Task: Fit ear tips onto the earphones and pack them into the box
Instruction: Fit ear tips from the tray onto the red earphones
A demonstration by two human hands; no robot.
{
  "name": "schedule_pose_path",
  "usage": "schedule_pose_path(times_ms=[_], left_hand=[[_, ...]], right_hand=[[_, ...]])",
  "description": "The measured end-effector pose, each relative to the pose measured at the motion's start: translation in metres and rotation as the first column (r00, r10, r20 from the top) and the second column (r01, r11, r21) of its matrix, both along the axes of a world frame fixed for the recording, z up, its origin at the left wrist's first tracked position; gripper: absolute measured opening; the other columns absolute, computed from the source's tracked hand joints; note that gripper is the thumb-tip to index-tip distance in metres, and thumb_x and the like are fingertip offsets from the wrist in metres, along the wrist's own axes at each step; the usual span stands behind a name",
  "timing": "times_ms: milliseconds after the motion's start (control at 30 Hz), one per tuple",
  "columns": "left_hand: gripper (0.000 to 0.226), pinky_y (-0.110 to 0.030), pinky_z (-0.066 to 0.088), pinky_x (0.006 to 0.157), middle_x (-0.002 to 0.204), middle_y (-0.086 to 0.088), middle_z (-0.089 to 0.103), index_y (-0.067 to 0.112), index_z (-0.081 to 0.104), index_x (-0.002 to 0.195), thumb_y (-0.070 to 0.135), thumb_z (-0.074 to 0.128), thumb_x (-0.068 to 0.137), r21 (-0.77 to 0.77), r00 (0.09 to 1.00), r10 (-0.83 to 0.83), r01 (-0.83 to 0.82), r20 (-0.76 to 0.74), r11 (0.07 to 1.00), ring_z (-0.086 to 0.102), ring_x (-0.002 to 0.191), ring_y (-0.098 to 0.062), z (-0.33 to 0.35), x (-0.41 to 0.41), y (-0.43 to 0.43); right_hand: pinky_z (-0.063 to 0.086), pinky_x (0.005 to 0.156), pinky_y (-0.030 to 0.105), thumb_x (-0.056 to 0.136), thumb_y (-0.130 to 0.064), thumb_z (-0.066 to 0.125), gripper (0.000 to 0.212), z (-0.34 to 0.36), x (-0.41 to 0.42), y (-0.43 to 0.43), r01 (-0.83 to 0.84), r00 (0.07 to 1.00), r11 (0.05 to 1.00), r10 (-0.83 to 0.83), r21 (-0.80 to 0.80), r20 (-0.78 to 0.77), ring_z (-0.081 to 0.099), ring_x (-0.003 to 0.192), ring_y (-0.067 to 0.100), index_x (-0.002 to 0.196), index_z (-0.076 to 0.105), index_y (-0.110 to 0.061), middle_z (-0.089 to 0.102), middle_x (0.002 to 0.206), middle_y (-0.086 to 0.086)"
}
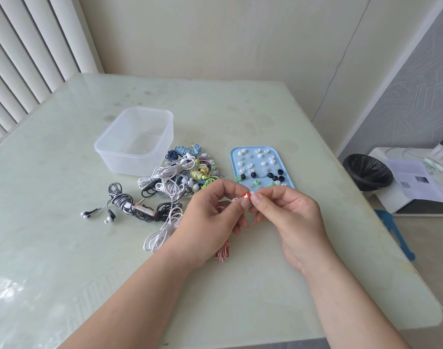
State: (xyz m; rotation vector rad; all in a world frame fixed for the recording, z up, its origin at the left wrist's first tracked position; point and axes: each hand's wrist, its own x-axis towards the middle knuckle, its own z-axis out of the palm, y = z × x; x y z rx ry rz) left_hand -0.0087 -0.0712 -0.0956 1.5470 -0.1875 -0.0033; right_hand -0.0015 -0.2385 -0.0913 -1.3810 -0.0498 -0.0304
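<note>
Both hands meet just above the surface, in front of the blue tray. The left hand pinches a small red-and-white earbud between thumb and forefinger. The right hand has its fingers closed narrow on what looks like 1 white ear tip, pressed against the bud.

The bud seems light, hard and slick, so I'd hold it by the body. The tip is probably soft and apt to fold, so it is best pinched by its skirt. The bud's axis appears to run left to right, nozzle toward the right hand. Its striped cable hangs limp to the surface. The clear box stands well off to the left, behind the tangled earphones.
</note>
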Motion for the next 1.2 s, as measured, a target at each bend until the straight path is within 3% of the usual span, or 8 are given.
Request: schedule_pose_path(times_ms=[167,433,633,900,1033,1200], left_hand=[[0.006,-0.035,0.054,0.060,0.091,-0.015,0.071,0.009,0.068,0.104,0.012,0.067,0.099,-0.003,1.000,0.001,-0.001,0.011,1.000,0.063,0.066,-0.022,-0.0005,-0.0001,0.0003],[0.003,-0.037,0.054,0.061,0.079,-0.016,0.070,0.011,0.068,0.103,0.012,0.067,0.100,0.007,1.000,0.013,-0.013,-0.011,1.000,0.062,0.064,-0.022,-0.0021,0.0007,0.0009],[0.004,-0.033,0.053,0.060,0.082,-0.013,0.070,0.008,0.067,0.103,0.010,0.067,0.100,-0.015,1.000,-0.003,0.003,-0.002,1.000,0.062,0.066,-0.021,-0.0001,0.0006,0.0000],[0.003,-0.035,0.054,0.060,0.080,-0.013,0.071,0.009,0.068,0.101,0.010,0.069,0.098,-0.003,1.000,0.029,-0.029,-0.010,1.000,0.062,0.063,-0.022,0.0002,0.0010,-0.0010],[0.004,-0.032,0.053,0.059,0.079,-0.007,0.072,0.008,0.069,0.102,0.008,0.068,0.098,-0.008,1.000,0.016,-0.016,-0.014,1.000,0.063,0.064,-0.020,0.0016,0.0004,-0.0013],[0.004,-0.035,0.055,0.060,0.078,-0.012,0.073,0.009,0.071,0.101,0.009,0.069,0.098,-0.013,1.000,0.017,-0.017,-0.014,1.000,0.063,0.063,-0.022,0.0022,-0.0003,-0.0017]], right_hand=[[0.054,0.072,0.032,0.076,-0.011,0.079,0.017,0.0000,0.0010,-0.0022,-0.027,1.000,1.000,0.028,0.012,-0.015,0.062,0.072,0.027,0.089,0.076,-0.001,0.074,0.091,0.027],[0.055,0.073,0.034,0.085,0.002,0.075,0.005,-0.0014,-0.0006,-0.0001,-0.019,1.000,0.999,0.020,-0.039,0.021,0.062,0.071,0.026,0.089,0.075,0.000,0.076,0.089,0.022],[0.055,0.077,0.041,0.086,-0.001,0.075,0.008,-0.0034,0.0017,-0.0005,0.002,1.000,1.000,-0.002,-0.021,0.002,0.063,0.073,0.030,0.092,0.075,0.004,0.073,0.092,0.031],[0.056,0.074,0.038,0.088,0.001,0.073,0.005,-0.0024,0.0001,0.0014,0.019,0.999,1.000,-0.018,-0.023,0.045,0.066,0.074,0.030,0.092,0.075,0.000,0.075,0.090,0.026],[0.056,0.072,0.037,0.082,-0.004,0.078,0.017,-0.0017,0.0015,0.0011,0.040,0.999,0.999,-0.041,0.032,0.017,0.066,0.073,0.030,0.098,0.073,-0.001,0.074,0.090,0.028],[0.056,0.074,0.035,0.086,0.001,0.074,0.016,-0.0033,0.0012,0.0011,0.019,1.000,1.000,-0.020,0.017,0.022,0.065,0.073,0.027,0.101,0.076,-0.003,0.077,0.089,0.020]])
